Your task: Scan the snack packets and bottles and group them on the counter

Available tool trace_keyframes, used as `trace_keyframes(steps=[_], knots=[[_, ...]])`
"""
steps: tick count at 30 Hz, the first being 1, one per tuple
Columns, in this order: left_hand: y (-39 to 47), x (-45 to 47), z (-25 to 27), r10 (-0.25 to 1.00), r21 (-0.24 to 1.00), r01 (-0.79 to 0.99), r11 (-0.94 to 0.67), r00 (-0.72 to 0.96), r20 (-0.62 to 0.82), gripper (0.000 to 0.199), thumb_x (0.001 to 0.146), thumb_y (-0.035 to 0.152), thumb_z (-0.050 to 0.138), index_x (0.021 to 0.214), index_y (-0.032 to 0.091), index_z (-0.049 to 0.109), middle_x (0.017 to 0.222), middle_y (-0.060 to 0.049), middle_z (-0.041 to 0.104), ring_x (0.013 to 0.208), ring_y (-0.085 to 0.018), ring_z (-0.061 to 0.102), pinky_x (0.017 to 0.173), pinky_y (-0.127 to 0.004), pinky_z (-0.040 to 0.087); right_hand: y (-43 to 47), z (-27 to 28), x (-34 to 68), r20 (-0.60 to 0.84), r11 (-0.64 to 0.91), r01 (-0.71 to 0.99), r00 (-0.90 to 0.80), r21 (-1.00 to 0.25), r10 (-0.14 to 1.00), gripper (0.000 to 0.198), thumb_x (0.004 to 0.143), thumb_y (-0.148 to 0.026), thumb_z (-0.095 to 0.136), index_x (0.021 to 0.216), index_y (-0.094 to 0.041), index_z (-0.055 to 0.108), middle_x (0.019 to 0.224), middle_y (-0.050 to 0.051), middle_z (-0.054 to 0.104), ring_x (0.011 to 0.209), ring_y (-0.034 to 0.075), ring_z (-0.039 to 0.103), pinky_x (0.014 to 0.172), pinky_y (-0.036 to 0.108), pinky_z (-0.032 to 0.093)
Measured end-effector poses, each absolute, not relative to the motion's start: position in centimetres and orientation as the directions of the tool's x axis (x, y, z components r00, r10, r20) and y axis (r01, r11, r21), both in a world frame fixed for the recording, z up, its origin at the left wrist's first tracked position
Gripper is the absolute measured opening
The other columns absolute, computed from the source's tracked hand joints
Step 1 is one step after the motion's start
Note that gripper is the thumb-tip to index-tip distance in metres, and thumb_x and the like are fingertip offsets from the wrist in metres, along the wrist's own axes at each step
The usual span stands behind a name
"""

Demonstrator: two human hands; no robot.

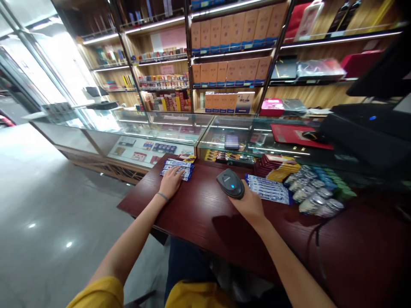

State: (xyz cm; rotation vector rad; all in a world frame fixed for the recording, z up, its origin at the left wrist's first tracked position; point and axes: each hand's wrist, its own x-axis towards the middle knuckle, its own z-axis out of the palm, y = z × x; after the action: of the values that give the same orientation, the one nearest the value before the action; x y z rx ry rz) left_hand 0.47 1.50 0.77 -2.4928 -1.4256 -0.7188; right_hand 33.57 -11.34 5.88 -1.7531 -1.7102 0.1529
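Note:
My right hand (248,205) is wrapped round the handle of a dark barcode scanner (230,183) with a small blue light on top, held above the counter. On the left part of the dark red wooden counter (195,209), my left hand (171,179) lies over several blue-and-white packets (188,173). Its fingers are stretched out on them, and part of the pile is covered. Right of the scanner lies a row of similar blue-and-white packets (268,188).
Red-and-yellow boxes (276,167), silver-topped packs (310,190) and green-topped packs (340,182) stand at the right. Behind the counter is a glass display case (154,128) with a red mat (298,134) on it. A black cable (316,239) loops at the right.

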Motion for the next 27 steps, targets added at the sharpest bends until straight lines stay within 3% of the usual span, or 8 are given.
trace_keyframes(steps=[6,11,16,22,27], knots=[[2.2,-2.2,-0.7,0.813,0.116,0.881,-0.458,0.362,0.456,0.042,0.096,0.022,0.047,0.135,0.023,0.059,0.141,-0.013,0.055,0.134,-0.029,0.046,0.112,-0.048,0.039,-11.5,4.5,32.4,0.411,0.177,0.88,0.022,-0.44,0.912,0.032,0.077,-0.04,0.064,0.106,-0.026,0.06,0.068,0.0,0.071,0.064,0.025,0.07,0.054,0.027,0.037],[2.4,-1.9,-1.3,0.847,0.142,0.904,-0.403,0.309,0.433,0.043,0.097,0.024,0.045,0.138,0.026,0.057,0.144,-0.011,0.054,0.138,-0.031,0.044,0.114,-0.054,0.034,-11.5,4.0,32.2,0.446,0.204,0.888,0.002,-0.411,0.895,0.033,0.078,-0.039,0.063,0.108,-0.025,0.06,0.069,0.001,0.072,0.062,0.024,0.07,0.053,0.027,0.037],[2.3,-1.9,-0.8,0.81,0.174,0.855,-0.488,0.37,0.454,0.038,0.099,0.025,0.044,0.131,0.025,0.063,0.125,-0.011,0.066,0.119,-0.026,0.057,0.108,-0.048,0.04,-11.6,4.1,32.1,0.445,0.195,0.891,0.008,-0.409,0.896,0.033,0.077,-0.039,0.063,0.107,-0.025,0.061,0.07,0.002,0.072,0.062,0.025,0.07,0.053,0.027,0.038],[1.8,-1.9,0.0,0.796,0.175,0.837,-0.519,0.399,0.455,0.034,0.098,0.028,0.047,0.126,0.023,0.067,0.112,-0.01,0.069,0.104,-0.025,0.059,0.099,-0.042,0.046,-11.8,4.6,32.1,0.432,0.18,0.886,0.025,-0.427,0.901,0.034,0.075,-0.037,0.065,0.107,-0.026,0.061,0.069,0.0,0.072,0.062,0.025,0.07,0.052,0.027,0.038],[0.9,-0.2,1.3,0.774,0.32,0.773,-0.548,0.323,0.544,0.034,0.099,0.034,0.05,0.129,0.023,0.063,0.12,-0.01,0.068,0.113,-0.025,0.06,0.103,-0.04,0.045,-12.0,4.7,32.5,0.439,0.161,0.877,0.062,-0.453,0.896,0.032,0.075,-0.038,0.065,0.105,-0.027,0.061,0.067,-0.001,0.071,0.062,0.025,0.07,0.052,0.027,0.039]])
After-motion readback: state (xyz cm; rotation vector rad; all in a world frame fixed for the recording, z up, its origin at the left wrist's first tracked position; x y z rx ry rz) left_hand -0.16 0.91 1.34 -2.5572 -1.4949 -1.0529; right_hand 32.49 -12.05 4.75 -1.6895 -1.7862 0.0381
